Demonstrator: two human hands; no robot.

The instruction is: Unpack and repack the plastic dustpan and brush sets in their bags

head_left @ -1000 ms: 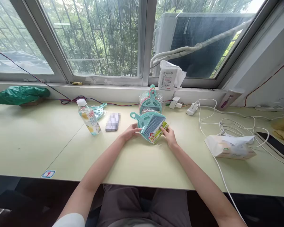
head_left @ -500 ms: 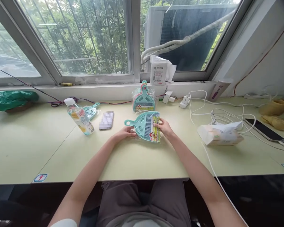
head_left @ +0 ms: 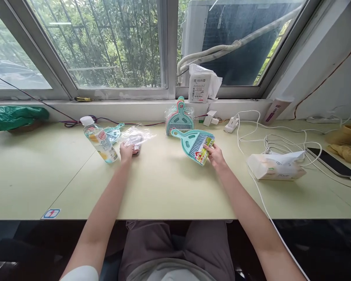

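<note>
In my right hand [head_left: 216, 157] is a mint-green dustpan [head_left: 187, 143] with a small brush and a colourful card label, gripped at the label end. Its looped handle points left, and the set is tilted above the table. My left hand [head_left: 126, 151] is closed on a clear plastic bag [head_left: 140, 134], which spreads out to the right. Under the bag lies a small flat object [head_left: 137, 150], partly covered. Beyond the held dustpan, a stack of similar dustpan sets [head_left: 179, 119] in clear wrapping leans against the wall below the sill.
A drink bottle [head_left: 98, 139] stands left of my left hand, with another mint-green dustpan [head_left: 114, 132] behind it. To the right are a tissue pack [head_left: 276, 167], tangled white cables and a phone [head_left: 333, 162]. A green plastic bag [head_left: 17, 118] lies far left.
The clear bag has come off the dustpan set. My left hand has carried it left over the small flat object, while my right hand has moved the dustpan right and slightly away from me.
</note>
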